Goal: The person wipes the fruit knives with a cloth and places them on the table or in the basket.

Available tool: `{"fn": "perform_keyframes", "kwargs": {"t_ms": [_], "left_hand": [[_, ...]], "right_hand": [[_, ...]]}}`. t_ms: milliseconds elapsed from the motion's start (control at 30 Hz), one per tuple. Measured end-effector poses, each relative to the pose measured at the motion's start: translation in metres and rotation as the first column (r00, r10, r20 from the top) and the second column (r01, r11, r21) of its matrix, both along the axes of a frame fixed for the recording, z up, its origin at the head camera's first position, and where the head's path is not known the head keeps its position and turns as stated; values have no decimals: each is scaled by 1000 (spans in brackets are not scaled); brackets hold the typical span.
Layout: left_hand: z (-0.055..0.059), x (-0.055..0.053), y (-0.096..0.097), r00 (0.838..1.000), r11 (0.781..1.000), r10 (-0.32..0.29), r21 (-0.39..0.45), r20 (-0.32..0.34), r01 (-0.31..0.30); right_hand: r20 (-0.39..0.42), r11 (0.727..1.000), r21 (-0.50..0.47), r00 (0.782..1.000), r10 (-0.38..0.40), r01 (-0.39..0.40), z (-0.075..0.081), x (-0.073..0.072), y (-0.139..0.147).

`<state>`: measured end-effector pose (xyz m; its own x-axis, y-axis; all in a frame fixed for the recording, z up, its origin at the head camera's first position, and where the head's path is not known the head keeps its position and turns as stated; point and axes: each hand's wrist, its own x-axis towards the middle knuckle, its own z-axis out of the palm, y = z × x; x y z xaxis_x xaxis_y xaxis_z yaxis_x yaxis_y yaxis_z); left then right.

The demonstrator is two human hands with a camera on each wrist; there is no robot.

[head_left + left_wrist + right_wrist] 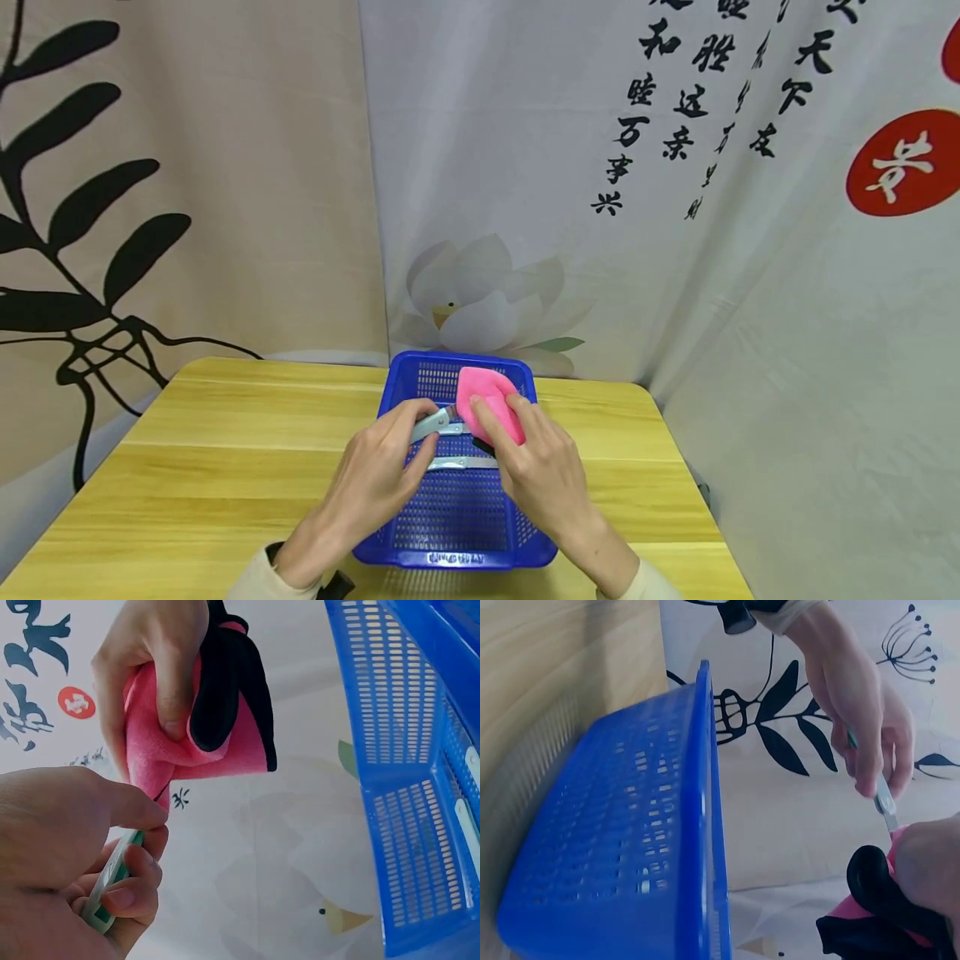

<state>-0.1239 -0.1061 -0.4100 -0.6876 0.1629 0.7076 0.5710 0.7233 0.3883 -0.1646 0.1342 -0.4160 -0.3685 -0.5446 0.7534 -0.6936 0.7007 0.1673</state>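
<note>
My left hand grips a knife by its pale green-and-white handle. A short piece of the knife's blade shows in the right wrist view before it disappears into a pink cloth with black edging. My right hand pinches that folded cloth around the blade, above the blue basket. Inside the basket lie two more knives with similar pale handles, the nearer knife and the farther knife. The blade tip of the held knife is hidden by the cloth.
The basket stands on a yellow wood-grain table, near its middle. Behind the table hangs a printed curtain with black leaves, characters and a pale flower. Something dark hangs by the left sleeve.
</note>
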Motion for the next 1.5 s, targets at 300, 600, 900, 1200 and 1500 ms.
{"fn": "perform_keyframes", "kwargs": {"t_ms": [300, 600, 900, 1200, 1500], "left_hand": [[-1, 4, -5, 999, 1000, 22, -6, 28, -22], [-2, 3, -13, 988, 982, -101, 169, 118, 80], [-3, 6, -17, 894, 900, -287, 416, 343, 129], [7, 7, -17, 626, 670, -627, 730, 463, 131], [8, 7, -11, 530, 566, -737, 811, 419, 146]], "right_hand": [[43, 998, -35, 998, -45, 47, -1, -12, 18], [15, 988, -157, 1000, -4, 6, -3, -14, 30], [-75, 950, -262, 985, 155, -170, 3, -10, 26], [-136, 945, -184, 959, 249, -271, 5, -6, 16], [-103, 958, -23, 954, 282, -285, 3, 4, 5]]}}
